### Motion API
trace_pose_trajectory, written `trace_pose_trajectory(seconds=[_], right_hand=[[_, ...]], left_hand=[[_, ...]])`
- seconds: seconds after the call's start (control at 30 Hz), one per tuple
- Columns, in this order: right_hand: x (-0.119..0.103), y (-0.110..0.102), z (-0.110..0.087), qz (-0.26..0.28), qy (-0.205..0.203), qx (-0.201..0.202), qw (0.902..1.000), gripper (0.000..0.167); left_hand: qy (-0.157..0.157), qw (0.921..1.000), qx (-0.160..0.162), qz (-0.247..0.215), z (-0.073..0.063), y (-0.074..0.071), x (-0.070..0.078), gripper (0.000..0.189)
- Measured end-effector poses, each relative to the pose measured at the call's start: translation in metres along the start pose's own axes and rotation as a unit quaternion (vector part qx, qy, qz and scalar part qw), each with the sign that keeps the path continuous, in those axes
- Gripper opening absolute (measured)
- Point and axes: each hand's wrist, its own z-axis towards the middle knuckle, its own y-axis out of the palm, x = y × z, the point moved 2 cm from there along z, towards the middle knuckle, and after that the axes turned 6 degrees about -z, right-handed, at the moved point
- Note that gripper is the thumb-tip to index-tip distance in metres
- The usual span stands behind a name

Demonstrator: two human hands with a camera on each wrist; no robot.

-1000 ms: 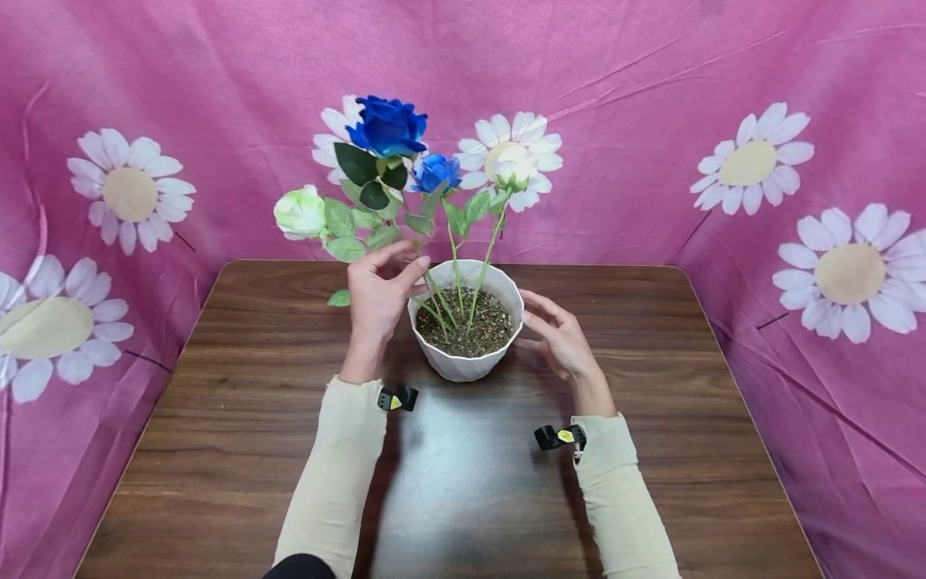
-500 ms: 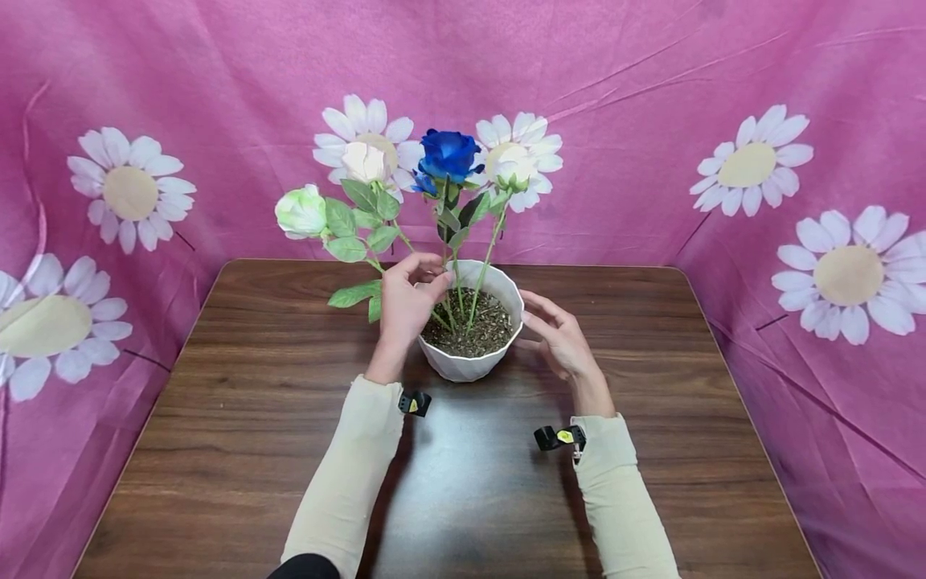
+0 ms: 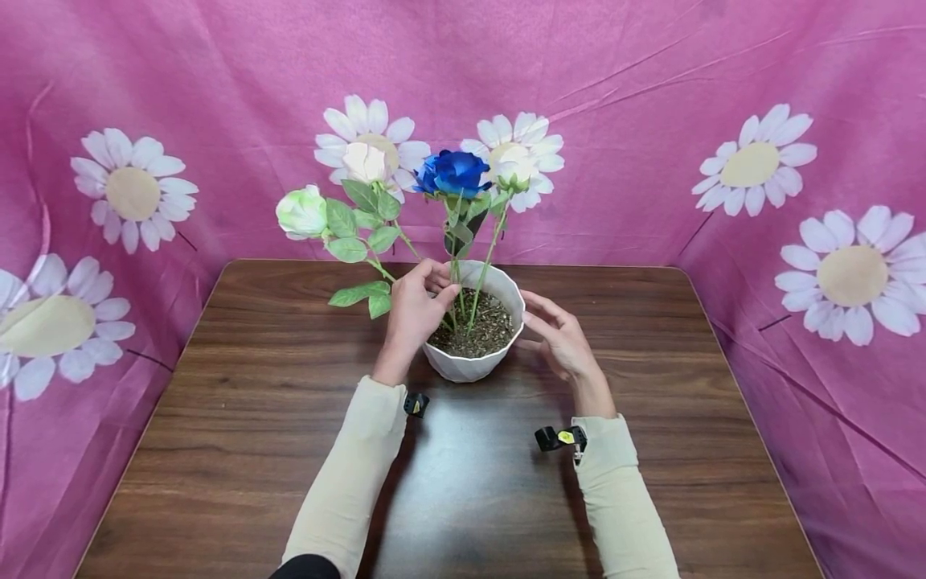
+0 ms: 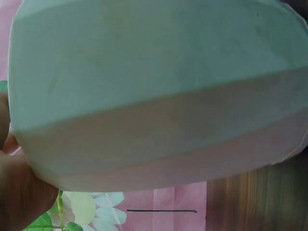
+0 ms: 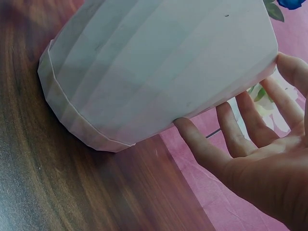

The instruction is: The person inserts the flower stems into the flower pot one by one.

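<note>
A white faceted flower pot (image 3: pixel 466 368) filled with dark soil (image 3: pixel 481 330) stands on the table. My left hand (image 3: pixel 415 314) is at its left rim, thumb and fingers pinching the stem of a large blue rose (image 3: pixel 463 173). That stem's lower end is hidden behind the hand. A smaller blue rose (image 3: pixel 428 175) is partly covered by the large one. On the pot's right side, my right hand (image 3: pixel 560 334) rests with its fingers spread along the outer wall. In the right wrist view, the fingertips (image 5: pixel 185 126) touch the pot (image 5: pixel 168 72) below its rim.
A pale pink rose (image 3: pixel 365 163) and a green-white rose (image 3: pixel 301 212) lean out to the left. A white rose (image 3: pixel 514 170) rises on the right. Behind the wooden table (image 3: pixel 253 386) hangs a pink cloth (image 3: pixel 615 161) printed with daisies.
My left hand has brought the large blue rose rightward over the pot and then lowered it, uncovering the pale pink rose. The right hand and the pot have stayed still.
</note>
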Motion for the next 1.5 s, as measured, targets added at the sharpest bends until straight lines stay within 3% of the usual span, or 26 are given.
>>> trace_pose_trajectory(seconds=[0.3,0.47,0.67,0.97,1.13,1.5], right_hand=[[0.000,-0.002,0.000,-0.005,0.001,0.001,1.0000,0.049],[0.002,-0.002,0.000,-0.002,-0.004,-0.002,1.0000,0.046],[0.001,-0.003,0.000,0.007,-0.004,-0.006,0.9999,0.045],[0.000,-0.005,-0.003,0.018,-0.001,-0.009,0.9998,0.043],[-0.001,-0.007,-0.004,0.014,0.000,-0.006,0.9999,0.046],[0.004,-0.006,-0.004,0.018,-0.010,0.032,0.9993,0.044]], left_hand=[[-0.004,0.9966,-0.066,0.050,0.000,0.001,0.008,0.014],[-0.016,0.9925,-0.089,0.082,0.000,0.003,0.005,0.014],[-0.004,0.9838,-0.111,0.141,0.002,0.007,0.005,0.015],[-0.002,0.9756,-0.144,0.166,0.003,0.013,0.010,0.013],[0.002,0.9756,-0.141,0.168,0.003,0.019,0.011,0.014],[0.010,0.9856,-0.083,0.147,-0.003,0.020,0.008,0.023]])
